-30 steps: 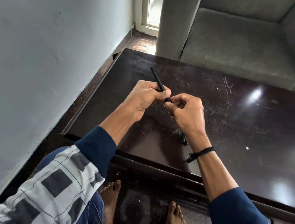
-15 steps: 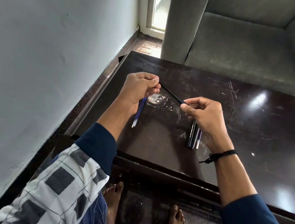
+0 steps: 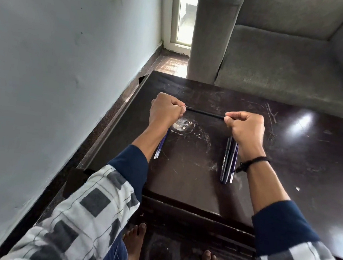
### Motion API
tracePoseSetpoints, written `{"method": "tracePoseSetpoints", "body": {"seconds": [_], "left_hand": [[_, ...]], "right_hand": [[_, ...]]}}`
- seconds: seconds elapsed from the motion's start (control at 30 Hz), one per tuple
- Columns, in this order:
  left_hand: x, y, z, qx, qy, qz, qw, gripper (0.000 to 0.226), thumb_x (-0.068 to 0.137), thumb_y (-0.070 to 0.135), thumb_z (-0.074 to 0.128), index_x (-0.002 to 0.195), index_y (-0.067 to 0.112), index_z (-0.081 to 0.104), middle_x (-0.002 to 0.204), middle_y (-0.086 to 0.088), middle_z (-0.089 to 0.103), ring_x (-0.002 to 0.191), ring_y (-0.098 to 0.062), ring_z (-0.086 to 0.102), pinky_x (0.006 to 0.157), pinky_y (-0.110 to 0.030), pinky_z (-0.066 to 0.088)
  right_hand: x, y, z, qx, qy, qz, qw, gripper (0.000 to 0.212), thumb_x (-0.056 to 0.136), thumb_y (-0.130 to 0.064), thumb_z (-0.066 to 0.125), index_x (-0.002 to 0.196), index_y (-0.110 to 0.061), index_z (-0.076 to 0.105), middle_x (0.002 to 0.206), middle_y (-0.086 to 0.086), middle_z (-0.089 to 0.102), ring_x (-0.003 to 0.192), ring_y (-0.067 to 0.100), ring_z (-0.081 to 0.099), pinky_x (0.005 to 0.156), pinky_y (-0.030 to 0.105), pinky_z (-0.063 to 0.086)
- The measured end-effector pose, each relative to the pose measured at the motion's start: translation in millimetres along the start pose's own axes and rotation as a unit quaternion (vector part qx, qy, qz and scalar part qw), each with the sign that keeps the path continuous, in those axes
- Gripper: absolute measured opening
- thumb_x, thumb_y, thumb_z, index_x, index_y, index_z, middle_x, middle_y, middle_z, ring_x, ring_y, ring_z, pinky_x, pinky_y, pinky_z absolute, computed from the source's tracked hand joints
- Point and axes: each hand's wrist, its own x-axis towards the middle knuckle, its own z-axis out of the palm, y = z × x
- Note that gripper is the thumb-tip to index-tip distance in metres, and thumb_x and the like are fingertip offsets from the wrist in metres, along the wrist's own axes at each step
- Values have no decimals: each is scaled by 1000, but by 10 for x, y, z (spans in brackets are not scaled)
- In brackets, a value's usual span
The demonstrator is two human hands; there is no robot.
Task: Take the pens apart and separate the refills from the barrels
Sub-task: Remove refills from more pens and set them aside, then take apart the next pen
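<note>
Above the scratched table (image 3: 290,164), our left hand (image 3: 166,112) and right hand (image 3: 245,125) each pinch one end of a black pen (image 3: 204,113); blue refills (image 3: 161,144) lie beneath the left wrist, dark pens (image 3: 229,162) beneath the right.

Daylight floods through the narrow window (image 3: 186,14), blown out white. Soft glare patches shine on the glossy dark table (image 3: 311,167). Wide-angle bending curves the wall (image 3: 55,74); nearest sleeves (image 3: 92,217) look slightly soft.
</note>
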Motion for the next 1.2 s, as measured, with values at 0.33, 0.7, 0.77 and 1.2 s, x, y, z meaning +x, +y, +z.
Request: {"method": "tracePoseSetpoints", "body": {"seconds": [0.33, 0.7, 0.77, 1.2], "left_hand": [[584, -88, 411, 158, -3, -21, 987, 16, 84, 10, 66, 89, 12, 80, 94, -6, 76, 92, -21, 70, 83, -27, 54], [751, -17, 378, 157, -5, -55, 986, 20, 79, 17, 76, 99, 11, 75, 106, -8, 72, 101, -26, 69, 92, -35, 56], [728, -14, 356, 138, -9, -59, 989, 17, 79, 19, 78, 94, 12, 77, 101, -7, 74, 98, -24, 70, 90, -34, 57], [-124, 71, 77, -31, -58, -47, 997, 4, 80, 23, 77, 79, 22, 80, 74, 5, 76, 74, -7, 71, 80, -30, 61]], "right_hand": [[446, -34, 202, -150, 19, 17, 988, 10, 81, -14, 79, 91, -17, 80, 99, 7, 76, 103, 23, 67, 81, 21, 39], [514, -12, 236, -168, 0, 0, 986, 4, 83, -18, 77, 87, -19, 79, 92, 4, 73, 100, 24, 68, 92, 33, 53], [498, 10, 214, -156, 6, 1, 988, 6, 83, -21, 78, 89, -20, 78, 94, 2, 74, 100, 23, 69, 94, 35, 54], [-336, -10, -426, -279, -41, -28, 959, 8, 84, -29, 78, 82, -22, 76, 87, 3, 74, 91, 28, 68, 74, 29, 42]]}}
